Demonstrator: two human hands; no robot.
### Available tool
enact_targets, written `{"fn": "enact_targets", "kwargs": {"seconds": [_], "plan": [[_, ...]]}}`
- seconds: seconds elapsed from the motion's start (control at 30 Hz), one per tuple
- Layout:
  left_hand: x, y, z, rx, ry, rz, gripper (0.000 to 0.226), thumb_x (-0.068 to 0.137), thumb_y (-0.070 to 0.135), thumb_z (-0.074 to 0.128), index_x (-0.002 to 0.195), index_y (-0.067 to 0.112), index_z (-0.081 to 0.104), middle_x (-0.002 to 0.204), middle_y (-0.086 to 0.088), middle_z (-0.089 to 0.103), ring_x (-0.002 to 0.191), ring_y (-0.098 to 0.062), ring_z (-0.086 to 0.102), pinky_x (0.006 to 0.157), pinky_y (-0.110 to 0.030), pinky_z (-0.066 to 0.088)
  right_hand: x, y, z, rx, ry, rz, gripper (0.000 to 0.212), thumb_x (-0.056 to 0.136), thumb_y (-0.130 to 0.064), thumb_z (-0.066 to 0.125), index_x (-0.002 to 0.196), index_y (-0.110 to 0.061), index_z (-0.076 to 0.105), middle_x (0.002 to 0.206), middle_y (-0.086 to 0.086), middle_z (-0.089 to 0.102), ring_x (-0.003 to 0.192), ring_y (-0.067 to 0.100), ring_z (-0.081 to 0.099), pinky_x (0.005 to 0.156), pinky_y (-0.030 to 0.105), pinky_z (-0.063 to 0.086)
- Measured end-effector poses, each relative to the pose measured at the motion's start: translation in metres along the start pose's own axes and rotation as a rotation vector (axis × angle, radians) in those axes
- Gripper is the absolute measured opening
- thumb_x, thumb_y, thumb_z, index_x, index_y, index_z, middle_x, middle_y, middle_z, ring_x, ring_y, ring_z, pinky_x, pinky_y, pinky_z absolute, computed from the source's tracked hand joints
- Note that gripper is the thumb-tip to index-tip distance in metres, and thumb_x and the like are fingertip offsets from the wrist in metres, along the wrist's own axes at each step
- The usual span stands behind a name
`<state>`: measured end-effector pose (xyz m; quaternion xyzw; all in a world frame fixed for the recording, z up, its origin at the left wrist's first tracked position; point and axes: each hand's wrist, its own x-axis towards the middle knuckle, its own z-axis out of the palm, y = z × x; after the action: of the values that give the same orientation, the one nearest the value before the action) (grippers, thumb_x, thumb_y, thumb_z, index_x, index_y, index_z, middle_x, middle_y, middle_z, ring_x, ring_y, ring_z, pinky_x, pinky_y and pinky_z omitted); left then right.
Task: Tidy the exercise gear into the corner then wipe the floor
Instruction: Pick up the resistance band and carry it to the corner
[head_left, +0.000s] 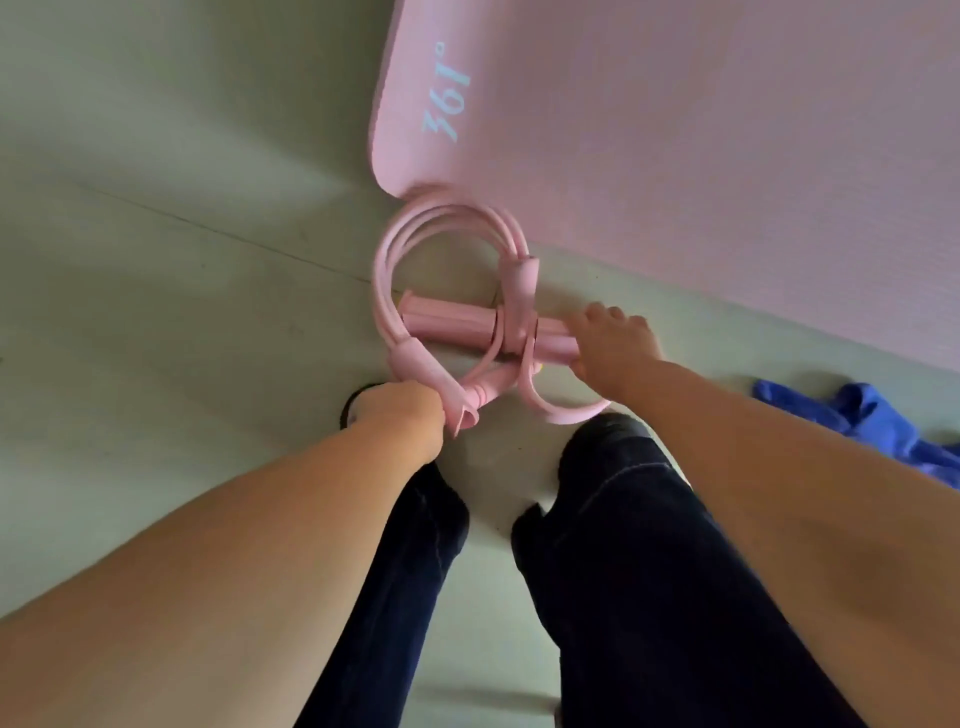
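Pink gear: a pedal puller (457, 322) of foam bars, looped tubes and foot straps lies on the floor at frame centre, just below the mat's near corner.
Left hand (400, 415): fisted tight on a tube end and sleeve at the puller's lower left.
Right hand (613, 343): curled over the right end of the foam bar (447, 325), fingers wrapped down on it.
Risk, tubes: they are elastic and coiled; I judge that lifting by two separate ends could stretch them, and a slip would snap an end back at the arms.
Risk, strap: one foot loop (561, 410) lies right at the toe of the right shoe (608, 431); it could catch there as the gear rises.
Risk, tangle: the loops overlap loosely, so they may spill open when carried.
Mat (675, 156): pink, flat, upper right of frame, not yet rolled.
Writing: pale blue "361°" printed near the mat's corner, upside down from this view; no other label is legible.
Cloth (872, 421): blue, crumpled on the floor at right edge, well apart from the puller.
Floor (156, 260): pale green-grey; wiping not yet begun, I judge.
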<state>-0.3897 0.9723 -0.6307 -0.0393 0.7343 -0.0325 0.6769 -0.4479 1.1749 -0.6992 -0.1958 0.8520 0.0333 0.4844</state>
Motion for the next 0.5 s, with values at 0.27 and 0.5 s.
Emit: {"fn": "enact_targets", "kwargs": {"seconds": [0.27,0.5], "plan": [[-0.072,-0.022,0.012,-0.205,0.127,-0.027,0.024,0.087,0.016,0.052,0.108,0.015,0.065,0.107,-0.008,0.064,0.102,-0.028,0.062,0.086,-0.034,0.052,-0.086,-0.021,-0.016,0.32,-0.012,0.024,0.041,0.087,-0.033,0.056,0.12,-0.013,0.04,0.107,0.01,0.052,0.088,0.031,0.058,0.068,0.037,0.047],[-0.258,-0.004,-0.036,-0.411,0.261,0.007,0.028,0.085,0.009,0.054,0.11,0.011,0.067,0.109,-0.009,0.067,0.102,-0.028,0.063,0.086,-0.032,0.052,-0.265,-0.018,-0.135,0.453,0.158,0.235,0.03,0.09,-0.029,0.05,0.11,-0.012,0.038,0.097,0.005,0.058,0.075,0.029,0.061,0.056,0.032,0.043]]}}
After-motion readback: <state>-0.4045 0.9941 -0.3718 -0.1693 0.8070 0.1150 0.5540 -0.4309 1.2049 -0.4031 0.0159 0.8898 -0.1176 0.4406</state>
